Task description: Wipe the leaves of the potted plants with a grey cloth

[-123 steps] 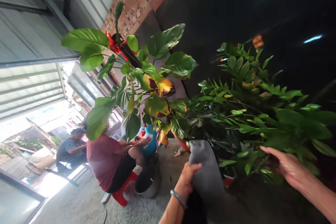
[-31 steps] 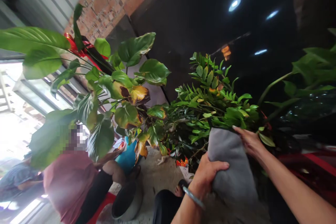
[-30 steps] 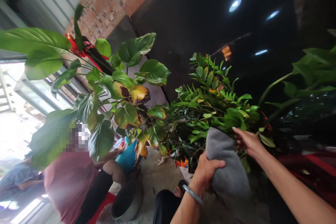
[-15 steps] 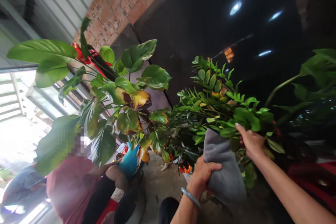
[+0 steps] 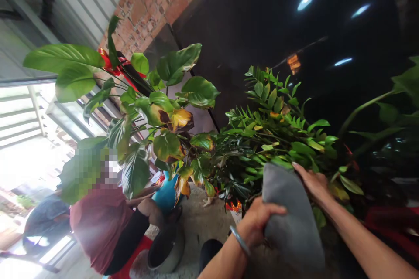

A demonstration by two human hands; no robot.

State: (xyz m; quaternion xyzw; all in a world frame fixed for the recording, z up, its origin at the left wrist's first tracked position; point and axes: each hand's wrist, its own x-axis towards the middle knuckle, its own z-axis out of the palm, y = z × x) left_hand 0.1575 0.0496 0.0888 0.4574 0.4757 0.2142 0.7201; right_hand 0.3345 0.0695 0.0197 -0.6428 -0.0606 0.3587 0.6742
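Note:
My left hand (image 5: 260, 220), with a pale bangle at the wrist, grips a grey cloth (image 5: 290, 222) that hangs down in front of the plant. The thumb lies across the cloth's face. Just right of the cloth, my right hand (image 5: 314, 185) is closed on a leafy stem at the plant's near side, one digit stretched along a leaf; its lower fingers are partly hidden behind the cloth. The green plant (image 5: 268, 96) has many small glossy leaves, a few of them yellow or brown.
A broad-leaved plant (image 5: 176, 91) with browned leaves and a red ribbon (image 5: 109, 63) stands left. Beyond it a person in a reddish shirt (image 5: 98, 222) sits near a dark bucket (image 5: 166, 248) and a blue container (image 5: 165, 196). A black glossy panel (image 5: 262, 17) rises behind.
My left hand and the cloth have moved down and right; the cloth hangs flatter. My right hand stays at the leaves, and the whole view has shifted slightly.

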